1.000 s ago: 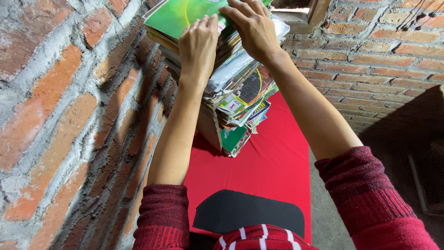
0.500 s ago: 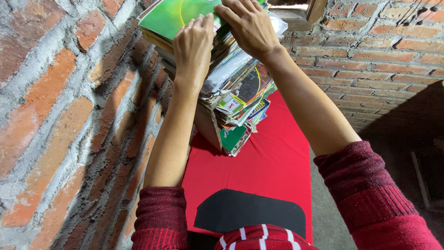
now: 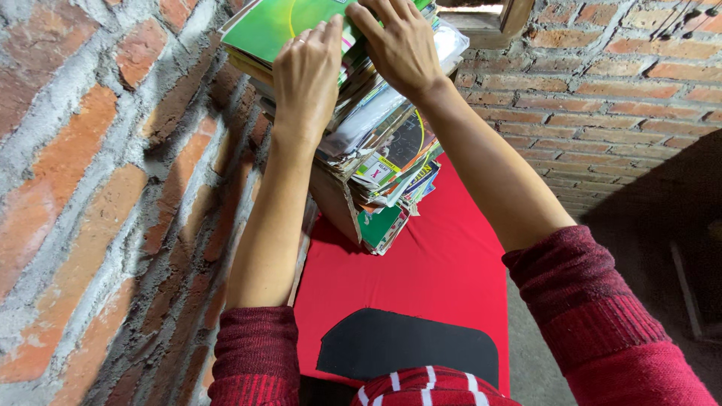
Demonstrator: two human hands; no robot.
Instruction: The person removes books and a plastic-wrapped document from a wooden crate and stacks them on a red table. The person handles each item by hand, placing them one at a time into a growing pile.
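On top of a tall, ragged stack of paper booklets and magazines [image 3: 376, 158], both hands meet on a glossy green softcover book [image 3: 278, 26] that lies tilted across the pile, its near corner jutting out toward the wall. The left hand [image 3: 308, 75] lies palm-down on the book's near edge, fingers [image 3: 316, 41] held close together and flat against the smooth cover. The right hand [image 3: 398, 45] sits just beside it, fingers curled down over the book's right-hand edge and into the layers below; whether they pinch the cover or only press it cannot be told, since the tips are hidden.

The stack itself is uneven: thin, shiny covers in green, yellow, white and black fan out at differing angles (some inside a clear plastic sleeve [image 3: 444, 45] near the top), with soft, worn page edges showing grey-brown along the side. It stands on a worktop covered with smooth red cloth [image 3: 444, 263], close against a rough red brick wall [image 3: 98, 188] with coarse grey mortar joints. A flat, matte black patch with rounded corners [image 3: 410, 346] lies on the cloth near the person. Both forearms are bare, with ribbed dark-red knitted sleeves [image 3: 594, 323] pushed up.
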